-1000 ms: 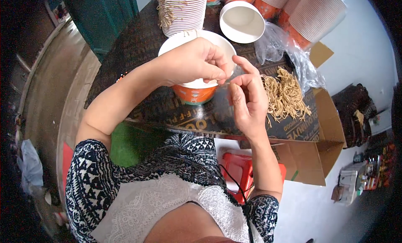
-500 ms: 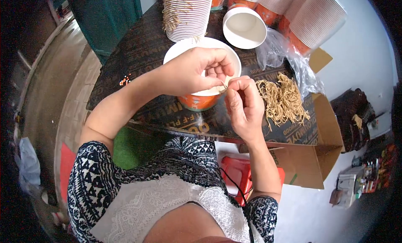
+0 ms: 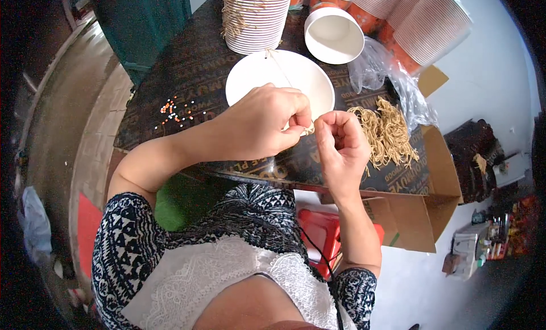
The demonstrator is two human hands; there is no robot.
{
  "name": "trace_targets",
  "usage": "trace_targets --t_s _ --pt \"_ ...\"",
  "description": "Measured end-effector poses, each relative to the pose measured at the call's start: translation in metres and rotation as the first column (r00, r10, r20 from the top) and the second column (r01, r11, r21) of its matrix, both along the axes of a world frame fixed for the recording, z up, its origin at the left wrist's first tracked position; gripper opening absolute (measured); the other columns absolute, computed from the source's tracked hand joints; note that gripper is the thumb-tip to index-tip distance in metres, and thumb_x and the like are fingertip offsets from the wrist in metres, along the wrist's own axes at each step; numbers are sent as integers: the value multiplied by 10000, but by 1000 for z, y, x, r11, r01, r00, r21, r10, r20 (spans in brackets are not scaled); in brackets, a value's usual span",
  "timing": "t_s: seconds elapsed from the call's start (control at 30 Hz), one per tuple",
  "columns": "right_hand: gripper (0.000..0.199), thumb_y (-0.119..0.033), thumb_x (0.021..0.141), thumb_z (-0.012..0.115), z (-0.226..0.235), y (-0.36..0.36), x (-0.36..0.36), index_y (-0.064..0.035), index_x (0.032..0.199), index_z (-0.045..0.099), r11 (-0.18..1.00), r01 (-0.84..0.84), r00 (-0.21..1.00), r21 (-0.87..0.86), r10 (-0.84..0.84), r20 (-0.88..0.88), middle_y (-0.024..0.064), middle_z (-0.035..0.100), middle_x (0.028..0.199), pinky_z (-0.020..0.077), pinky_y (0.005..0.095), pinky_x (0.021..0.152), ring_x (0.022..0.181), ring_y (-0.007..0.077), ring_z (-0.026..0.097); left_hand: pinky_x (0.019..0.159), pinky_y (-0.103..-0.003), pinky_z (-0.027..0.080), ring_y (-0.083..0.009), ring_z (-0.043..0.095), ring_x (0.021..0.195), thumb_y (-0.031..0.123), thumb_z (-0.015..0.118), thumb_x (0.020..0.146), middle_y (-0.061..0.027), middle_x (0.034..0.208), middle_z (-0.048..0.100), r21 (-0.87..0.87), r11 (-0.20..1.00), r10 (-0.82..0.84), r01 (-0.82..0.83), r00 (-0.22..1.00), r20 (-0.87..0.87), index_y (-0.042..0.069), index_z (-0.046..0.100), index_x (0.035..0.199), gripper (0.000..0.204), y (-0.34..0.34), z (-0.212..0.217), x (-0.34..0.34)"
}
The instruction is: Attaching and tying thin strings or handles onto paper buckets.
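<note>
A paper bucket (image 3: 242,82), white inside, stands at the table's front with its opening toward me. One thin tan cord (image 3: 281,67) runs from a hole at its far rim across the opening. At the near rim my left hand (image 3: 270,122) pinches a bit of tan cord between thumb and forefinger, covering part of the bucket. Close on its right, my right hand (image 3: 343,141) has thumb and forefinger pressed together at the cord's end; the other fingers curl in. The fingertips hide most of this cord. Beside my right hand lies a pile of tan cords (image 3: 389,138).
A tall stack of white buckets (image 3: 256,20) with cords hanging off it stands behind. A bucket on its side (image 3: 334,37), crumpled clear plastic (image 3: 369,63) and more stacks (image 3: 432,28) are at the back right. Small orange and white beads (image 3: 170,111) lie left; an open carton (image 3: 441,165) adjoins the right edge.
My left hand has drawn down toward me, and my right hand has moved slightly right. More of the bucket's inside, the cord across it and the beads now show.
</note>
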State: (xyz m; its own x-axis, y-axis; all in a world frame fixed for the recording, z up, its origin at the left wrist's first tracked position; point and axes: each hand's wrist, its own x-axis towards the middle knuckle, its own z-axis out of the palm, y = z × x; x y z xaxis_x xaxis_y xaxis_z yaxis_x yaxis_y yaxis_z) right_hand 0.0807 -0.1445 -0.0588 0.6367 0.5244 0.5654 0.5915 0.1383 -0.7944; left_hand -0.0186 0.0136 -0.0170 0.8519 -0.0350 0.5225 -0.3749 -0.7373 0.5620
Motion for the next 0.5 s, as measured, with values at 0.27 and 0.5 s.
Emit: trace_targets --t_s 0.27,0.5 --pt "54 16 839 654 9 -8 -2 5 873 613 995 21 974 -94 0 226 100 628 741 481 273 570 600 158 605 575 -362 499 -284 651 642 35 639 760 -164 704 635 -59 998 -24 27 998 59 -22 602 788 73 -5 8 2" --pt "73 20 837 649 12 -13 -2 7 908 636 995 -11 920 -98 48 389 130 615 772 486 308 594 640 254 621 626 -294 497 -149 612 712 35 694 814 -77 783 628 -76 997 -5 5 1000 -1 2 629 893 107 -5 5 5"
